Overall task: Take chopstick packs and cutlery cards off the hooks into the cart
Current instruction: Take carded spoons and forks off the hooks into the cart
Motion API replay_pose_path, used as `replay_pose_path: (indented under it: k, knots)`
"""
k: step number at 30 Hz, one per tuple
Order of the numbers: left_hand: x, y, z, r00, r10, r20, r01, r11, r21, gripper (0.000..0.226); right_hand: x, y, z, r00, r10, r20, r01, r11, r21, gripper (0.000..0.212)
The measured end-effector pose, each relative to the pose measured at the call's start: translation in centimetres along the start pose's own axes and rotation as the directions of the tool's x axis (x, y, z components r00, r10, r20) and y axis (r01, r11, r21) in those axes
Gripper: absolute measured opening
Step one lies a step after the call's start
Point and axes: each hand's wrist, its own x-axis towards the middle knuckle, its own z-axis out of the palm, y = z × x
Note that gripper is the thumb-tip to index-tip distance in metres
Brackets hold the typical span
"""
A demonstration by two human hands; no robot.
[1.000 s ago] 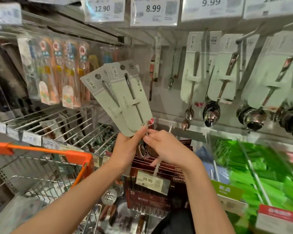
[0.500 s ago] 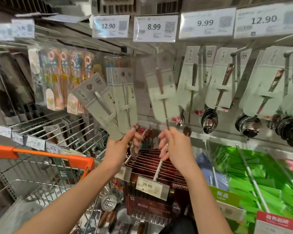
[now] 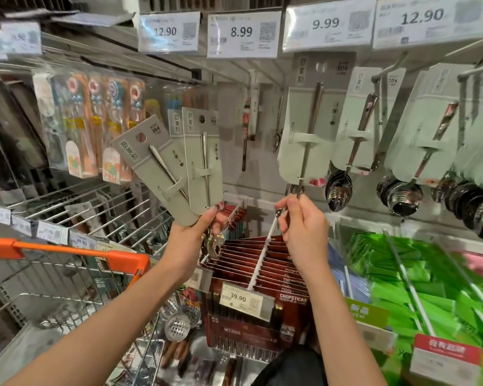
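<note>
Left hand [image 3: 204, 227] pinches a fan of cutlery cards [image 3: 179, 165] above the cart [image 3: 76, 253]; right hand [image 3: 301, 224] grips the hanging spoon card [image 3: 307, 140] by its bottom. Tug crooked and it snags the hook.

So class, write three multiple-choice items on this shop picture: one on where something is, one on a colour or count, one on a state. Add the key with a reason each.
1. Where is the shopping cart?
A. lower left
B. upper right
C. behind the price tags

2. What colour is the cart handle?
A. blue
B. orange
C. white

3. What is the left hand doing?
A. hanging empty
B. pressing flat on a shelf
C. gripping cutlery cards

Key: 1 A, its wire basket sits beside the left forearm. 2 B, the bar is bright orange. 3 C, the fingers pinch the fanned cards' lower ends, while the right hand pinches a hanging spoon card's utensil.
</note>
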Motion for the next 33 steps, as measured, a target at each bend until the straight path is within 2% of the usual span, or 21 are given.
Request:
replay_pose_path:
  k: [3,6,8,10,13,15,17,18,20,24,28,30,33]
  knots:
    - [-0.2,0.0,0.0,0.998,-0.015,0.056,0.017,1.000,-0.024,0.030,-0.1,0.1,0.3,0.998,0.069,-0.007,-0.069,0.996,0.056,0.031]
    - [-0.4,-0.1,0.0,0.993,-0.023,0.115,0.025,1.000,-0.014,0.034,-0.1,0.3,0.6,0.979,0.179,-0.099,-0.166,0.978,0.122,0.033]
    - [-0.5,-0.2,0.1,0.991,-0.015,0.130,0.018,1.000,-0.022,0.033,0.1,0.5,0.4,0.960,0.238,-0.146,-0.224,0.969,0.106,0.036]
    - [-0.6,-0.3,0.2,0.990,-0.025,0.139,0.029,0.999,-0.026,0.032,0.5,0.5,0.2,0.943,0.310,-0.119,-0.305,0.950,0.060,0.045]
    - [-0.6,0.0,0.4,0.985,-0.072,0.156,0.081,0.995,-0.054,0.032,0.7,0.5,-0.1,0.885,0.465,0.017,-0.462,0.882,-0.092,0.064]
    - [-0.7,0.0,0.4,0.985,-0.082,0.154,0.096,0.992,-0.080,0.030,0.4,0.5,-0.1,0.794,0.581,0.182,-0.529,0.806,-0.265,0.077]
    - [-0.7,0.0,0.5,0.986,-0.068,0.149,0.078,0.995,-0.061,0.030,0.0,0.4,0.2,0.689,0.635,0.348,-0.482,0.761,-0.435,0.081]
    - [-0.7,-0.1,0.6,0.987,-0.065,0.149,0.073,0.996,-0.048,0.032,-0.2,0.3,0.6,0.665,0.626,0.407,-0.442,0.769,-0.462,0.079]
    - [-0.8,-0.3,0.7,0.987,-0.067,0.147,0.071,0.997,-0.025,0.036,-0.4,0.0,1.4,0.698,0.555,0.452,-0.405,0.827,-0.390,0.074]
    - [-0.8,-0.4,0.6,0.986,-0.064,0.155,0.067,0.998,-0.011,0.037,-0.8,-0.9,2.6,0.821,0.366,0.439,-0.363,0.927,-0.093,0.054]
    - [-1.0,-0.3,0.9,0.980,-0.046,0.192,0.049,0.999,-0.008,0.031,-0.8,-1.3,3.0,0.889,0.283,0.360,-0.335,0.938,0.089,0.035]
    - [-1.0,-0.3,1.0,0.982,-0.024,0.186,0.025,1.000,-0.002,0.033,-0.9,-1.3,3.2,0.901,0.276,0.335,-0.351,0.917,0.190,0.029]
    - [-1.1,-0.5,1.0,0.983,0.001,0.181,-0.010,0.999,0.048,0.034,-1.1,-1.0,3.6,0.906,0.290,0.308,-0.367,0.901,0.231,0.025]
